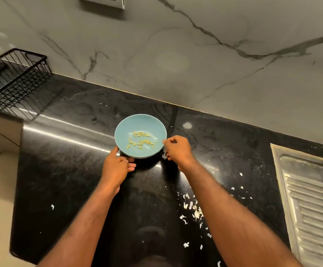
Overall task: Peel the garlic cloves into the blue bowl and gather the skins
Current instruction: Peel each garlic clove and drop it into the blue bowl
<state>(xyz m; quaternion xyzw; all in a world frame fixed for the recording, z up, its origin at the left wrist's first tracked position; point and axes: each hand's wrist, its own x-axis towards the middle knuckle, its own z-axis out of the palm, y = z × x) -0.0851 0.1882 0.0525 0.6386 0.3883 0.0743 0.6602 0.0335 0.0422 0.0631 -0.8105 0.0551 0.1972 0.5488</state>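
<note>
Dark polished counter [64, 170] below a grey veined marble wall [195, 54]. At the middle of the view, the blue bowl [124, 132], round, mouth up, so no long axis to speak of. Inside it, peeled garlic cloves [142, 140], small, pale yellow and elongated, strewn in two loose rows running roughly 9 to 3 across the floor of the bowl; long axes mixed, too small to read singly.

At the bowl's 7 o'clock, left hand [116, 167], gripping the rim with thumb on the outer wall and fingers tucked beneath the near edge. At the bowl's 3 to 4 o'clock, right hand [177, 149], fingers curled tight, one tip touching the rim; white flecks beside the fingertips, but cannot tell whether anything is pinched.

Toward 4 to 5 o'clock of the view, loose garlic skins [193, 209] scattered on the counter beside the right forearm, a few stray bits farther out. At 10 o'clock, black wire basket [16, 78]. At 4 o'clock, ribbed metal drainboard [311, 199].
</note>
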